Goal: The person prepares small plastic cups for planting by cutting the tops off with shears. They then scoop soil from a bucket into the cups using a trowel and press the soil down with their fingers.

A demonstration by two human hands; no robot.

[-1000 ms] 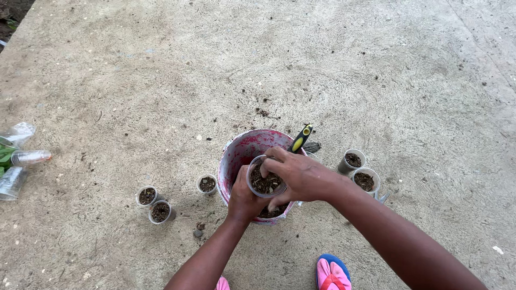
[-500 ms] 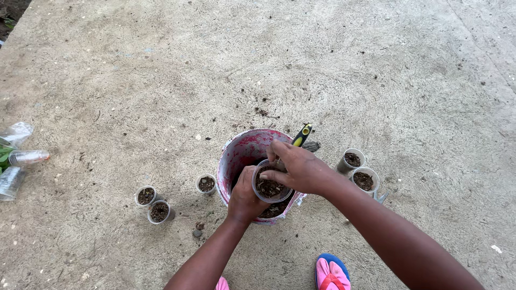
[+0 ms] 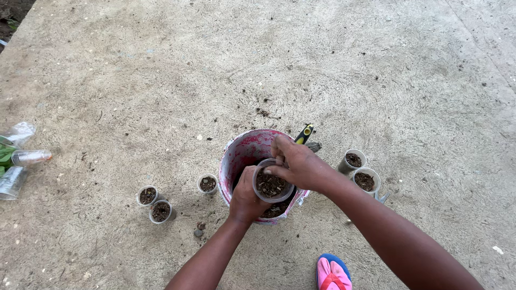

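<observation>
1. While the concrete floor (image 3: 161,80) takes up nearly the whole view, the work sits near its middle, with specks of spilled soil scattered just beyond.
2. Standing at the centre is a round bucket (image 3: 236,156) with a pink-stained inner wall and dark soil at its bottom.
3. At the left edge lie crumpled clear plastic bottles (image 3: 24,158) beside a bit of green leaf.
4. Just over the bucket, the left hand (image 3: 246,196) is wrapped round the side of a small clear plastic cup (image 3: 272,185), clamped on its wall from the near-left.
5. Pressing down from the far side, the right hand (image 3: 298,164) has its fingertips drawn together on the soil and the cup's rim.
6. That cup, nearly full of soil, looks thin and bendable; it likely weighs little but could buckle or spill if squeezed, so the lower wall or base seems the safer hold.
7. Five similar soil-filled cups stand around: three to the left (image 3: 156,204) and two to the right (image 3: 360,171).
8. Behind the bucket's far rim pokes a black-and-yellow tool handle (image 3: 305,133), and a pink sandal (image 3: 332,273) shows at the near edge.
</observation>
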